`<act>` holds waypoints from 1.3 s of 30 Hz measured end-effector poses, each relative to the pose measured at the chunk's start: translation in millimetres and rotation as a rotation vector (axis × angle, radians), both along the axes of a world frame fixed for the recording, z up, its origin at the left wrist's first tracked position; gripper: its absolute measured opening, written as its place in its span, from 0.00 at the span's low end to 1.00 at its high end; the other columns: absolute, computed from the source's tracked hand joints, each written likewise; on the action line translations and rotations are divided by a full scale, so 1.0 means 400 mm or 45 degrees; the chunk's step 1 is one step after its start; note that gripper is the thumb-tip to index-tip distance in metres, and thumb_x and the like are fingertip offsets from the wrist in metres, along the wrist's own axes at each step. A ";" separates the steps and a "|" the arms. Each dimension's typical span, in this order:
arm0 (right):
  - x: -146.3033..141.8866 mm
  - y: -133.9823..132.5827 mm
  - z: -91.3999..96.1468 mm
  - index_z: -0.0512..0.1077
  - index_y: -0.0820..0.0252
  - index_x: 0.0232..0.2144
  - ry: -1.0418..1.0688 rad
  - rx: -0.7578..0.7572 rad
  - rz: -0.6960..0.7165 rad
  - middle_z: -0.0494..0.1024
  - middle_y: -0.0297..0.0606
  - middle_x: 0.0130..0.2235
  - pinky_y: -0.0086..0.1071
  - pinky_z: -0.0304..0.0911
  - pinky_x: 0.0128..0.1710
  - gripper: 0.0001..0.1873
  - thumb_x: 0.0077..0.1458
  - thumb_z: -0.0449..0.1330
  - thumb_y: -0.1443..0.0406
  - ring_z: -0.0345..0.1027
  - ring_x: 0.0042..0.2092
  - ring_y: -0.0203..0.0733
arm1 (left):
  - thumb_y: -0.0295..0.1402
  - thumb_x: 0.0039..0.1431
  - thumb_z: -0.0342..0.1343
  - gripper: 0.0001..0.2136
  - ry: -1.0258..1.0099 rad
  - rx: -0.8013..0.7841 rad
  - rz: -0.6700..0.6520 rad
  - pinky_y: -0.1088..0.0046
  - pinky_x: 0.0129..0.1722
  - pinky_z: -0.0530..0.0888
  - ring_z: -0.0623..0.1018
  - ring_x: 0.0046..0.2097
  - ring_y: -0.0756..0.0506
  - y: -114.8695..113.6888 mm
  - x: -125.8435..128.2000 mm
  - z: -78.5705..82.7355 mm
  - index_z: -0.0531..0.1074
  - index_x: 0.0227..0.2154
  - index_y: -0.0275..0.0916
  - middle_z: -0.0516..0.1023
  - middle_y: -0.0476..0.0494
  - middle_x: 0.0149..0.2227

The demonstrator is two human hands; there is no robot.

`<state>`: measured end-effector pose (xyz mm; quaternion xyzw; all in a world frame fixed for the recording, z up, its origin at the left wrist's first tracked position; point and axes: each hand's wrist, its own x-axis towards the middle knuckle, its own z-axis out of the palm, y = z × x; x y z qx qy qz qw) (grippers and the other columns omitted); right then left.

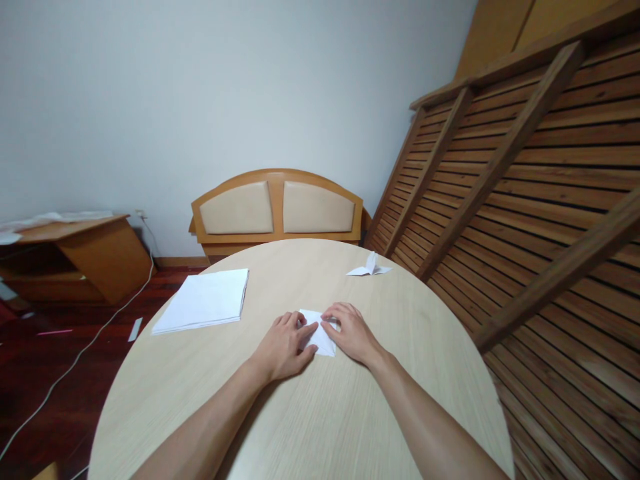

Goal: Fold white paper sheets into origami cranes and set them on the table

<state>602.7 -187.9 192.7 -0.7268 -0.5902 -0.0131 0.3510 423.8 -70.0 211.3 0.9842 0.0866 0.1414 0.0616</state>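
Lying between left hand (287,345) and right hand (352,332), folded white paper (325,343), touched by both, grip unclear

left hand (284,343): paper stack (203,301) ahead-left | right hand (353,333): folded figure (371,267) ahead-right | between: free lane

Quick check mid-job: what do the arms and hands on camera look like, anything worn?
The left hand and right hand wear no gloves. No sleeves show on the left forearm or right forearm. I see no watch, bracelet, cables or markings.
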 end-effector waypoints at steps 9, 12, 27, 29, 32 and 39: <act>-0.006 -0.036 0.012 0.73 0.53 0.55 -0.051 -0.197 0.335 0.72 0.43 0.58 0.48 0.51 0.63 0.26 0.54 0.66 0.55 0.60 0.62 0.53 | 0.41 0.60 0.56 0.28 -0.017 -0.030 -0.164 0.53 0.60 0.66 0.68 0.61 0.34 0.031 -0.021 -0.017 0.64 0.62 0.36 0.67 0.31 0.61; -0.005 -0.040 0.018 0.74 0.52 0.54 -0.059 -0.200 0.323 0.73 0.41 0.59 0.50 0.51 0.63 0.23 0.56 0.65 0.56 0.59 0.63 0.54 | 0.40 0.61 0.56 0.26 -0.031 -0.054 -0.203 0.54 0.62 0.65 0.68 0.63 0.35 0.045 -0.023 -0.022 0.66 0.60 0.37 0.68 0.33 0.62; -0.003 -0.032 0.031 0.78 0.54 0.45 -0.102 -0.149 0.200 0.82 0.39 0.45 0.34 0.66 0.46 0.13 0.66 0.54 0.65 0.76 0.46 0.44 | 0.32 0.58 0.55 0.23 -0.116 -0.111 -0.206 0.54 0.60 0.67 0.69 0.59 0.37 0.060 -0.023 -0.012 0.68 0.57 0.40 0.68 0.38 0.62; 0.000 -0.033 0.031 0.77 0.54 0.45 -0.066 -0.140 0.172 0.82 0.38 0.44 0.34 0.65 0.45 0.13 0.66 0.53 0.64 0.76 0.45 0.44 | 0.32 0.55 0.57 0.28 -0.113 -0.128 -0.265 0.53 0.62 0.65 0.67 0.62 0.36 0.060 -0.024 -0.009 0.64 0.61 0.39 0.66 0.37 0.64; 0.001 -0.034 0.035 0.77 0.55 0.44 0.027 -0.114 0.160 0.82 0.38 0.41 0.32 0.65 0.43 0.13 0.67 0.53 0.62 0.76 0.42 0.43 | 0.34 0.53 0.59 0.33 -0.124 -0.168 -0.322 0.53 0.62 0.64 0.67 0.62 0.36 0.059 -0.022 -0.007 0.60 0.63 0.38 0.67 0.36 0.63; -0.004 -0.038 0.046 0.77 0.56 0.41 0.204 -0.090 0.190 0.81 0.36 0.37 0.31 0.62 0.37 0.14 0.67 0.52 0.61 0.74 0.37 0.40 | 0.26 0.62 0.50 0.17 -0.158 -0.224 -0.131 0.64 0.49 0.73 0.79 0.48 0.42 0.069 -0.014 -0.020 0.71 0.52 0.42 0.80 0.42 0.48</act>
